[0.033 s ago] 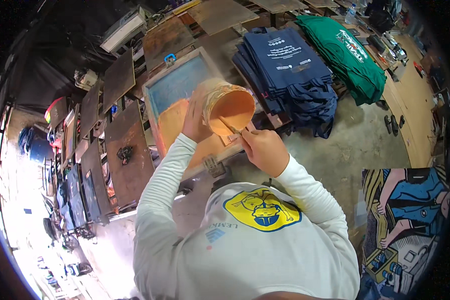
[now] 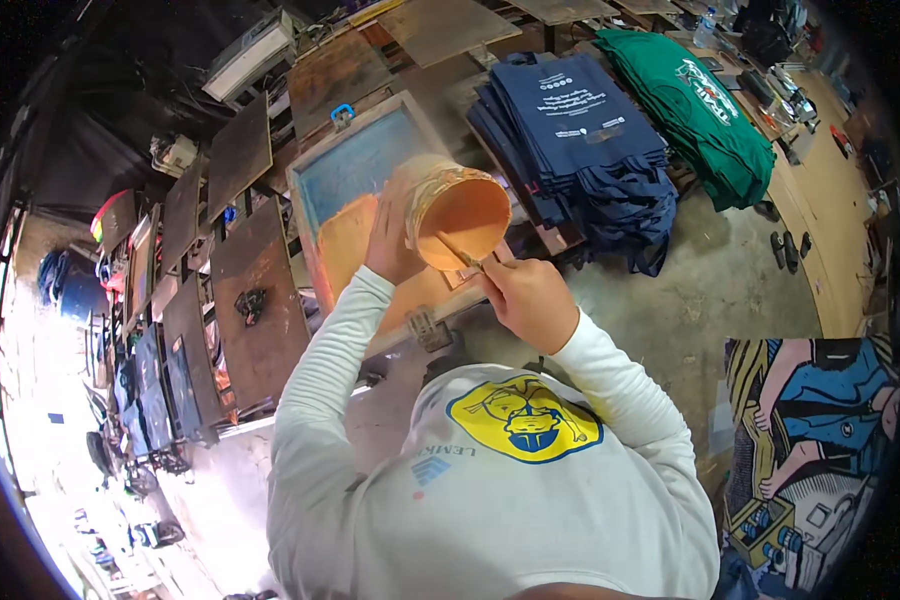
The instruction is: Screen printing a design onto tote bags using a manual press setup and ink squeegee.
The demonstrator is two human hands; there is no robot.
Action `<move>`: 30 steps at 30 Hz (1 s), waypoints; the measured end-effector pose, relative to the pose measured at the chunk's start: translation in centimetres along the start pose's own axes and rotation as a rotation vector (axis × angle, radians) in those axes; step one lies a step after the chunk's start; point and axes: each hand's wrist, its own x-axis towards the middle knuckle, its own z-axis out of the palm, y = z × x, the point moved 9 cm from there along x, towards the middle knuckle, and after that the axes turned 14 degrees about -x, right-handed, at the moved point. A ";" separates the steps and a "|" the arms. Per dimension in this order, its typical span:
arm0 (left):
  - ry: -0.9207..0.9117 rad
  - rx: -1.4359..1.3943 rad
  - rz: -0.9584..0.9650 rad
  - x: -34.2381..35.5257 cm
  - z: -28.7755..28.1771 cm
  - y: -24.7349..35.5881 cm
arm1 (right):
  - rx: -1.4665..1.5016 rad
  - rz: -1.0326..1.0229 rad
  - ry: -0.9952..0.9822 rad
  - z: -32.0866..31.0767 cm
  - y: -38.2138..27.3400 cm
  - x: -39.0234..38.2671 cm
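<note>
My left hand (image 2: 391,236) is wrapped round the side of a paint-crusted tub (image 2: 475,205), which is tilted with its mouth toward me. Orange ink coats the tub's inside. The fingers of my right hand (image 2: 532,300) close on a thin stick (image 2: 455,247) that reaches over the rim into the tub; its far end lies against the orange inner wall. Beneath the tub rests a wood-framed printing screen (image 2: 362,165), its mesh blue at the far end and orange nearer me. Tub and hands hide part of that screen.
A hinge clamp (image 2: 427,329) grips the screen's near edge; a blue clip (image 2: 342,113) sits at its far edge. To the right lie stacks of navy fabric bags (image 2: 580,125) and green printed fabric (image 2: 690,110). Brown boards (image 2: 260,300) stand in rows at the left.
</note>
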 end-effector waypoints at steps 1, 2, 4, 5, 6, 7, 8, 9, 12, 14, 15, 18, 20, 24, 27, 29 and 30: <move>0.016 0.011 -0.008 -0.4 -0.2 0.3 | 0.021 -0.001 -0.003 0.1 -0.2 -0.1; 0.024 0.023 -0.020 -0.7 -0.4 0.5 | 0.050 -0.003 0.003 0.0 -0.6 -0.2; 0.036 0.063 -0.024 -1.1 -0.6 0.9 | 0.109 -0.010 0.050 -0.2 -1.2 -0.4; 0.056 0.049 -0.027 -1.4 -0.9 1.1 | 0.143 -0.013 0.088 -0.4 -1.5 -0.5; 0.076 0.044 -0.023 -1.7 -1.2 1.4 | 0.178 -0.014 0.123 -0.6 -1.7 -0.6; 0.094 0.040 -0.020 -2.1 -1.5 1.7 | 0.221 -0.009 0.122 -0.5 -1.9 -0.7; 0.100 0.046 -0.029 -2.4 -1.7 1.8 | 0.266 -0.003 0.122 -0.5 -2.0 -0.7; 0.104 0.053 -0.040 -2.8 -1.9 1.8 | 0.307 0.005 0.130 -0.5 -2.2 -0.9; 0.154 0.028 -0.105 -3.9 -2.7 1.3 | 0.425 0.147 0.103 0.4 -2.1 -1.6; 0.177 0.037 -0.178 -4.7 -3.1 0.5 | 0.450 0.197 0.201 0.2 -2.1 -2.0; 0.178 0.062 -0.224 -5.0 -3.3 0.1 | 0.464 0.221 0.248 0.2 -2.2 -2.2; 0.213 0.101 -0.320 -5.9 -4.3 -1.1 | 0.586 0.378 0.220 1.9 -1.5 -2.8; 0.226 0.061 -0.354 -6.7 -4.8 -1.6 | 0.734 0.477 0.159 3.6 -0.9 -2.9; 0.245 -0.105 -0.416 -8.3 -5.2 -3.0 | 0.998 0.550 0.095 6.2 -0.9 -2.8; 0.248 -0.184 -0.474 -9.6 -5.6 -4.6 | 1.091 0.609 0.019 8.4 -1.6 -2.6; 0.246 -0.170 -0.465 -10.3 -6.4 -5.4 | 1.117 0.615 -0.030 9.7 -2.6 -2.0; 0.213 -0.139 -0.471 -10.7 -6.9 -5.8 | 1.071 0.651 -0.116 10.9 -3.1 -1.8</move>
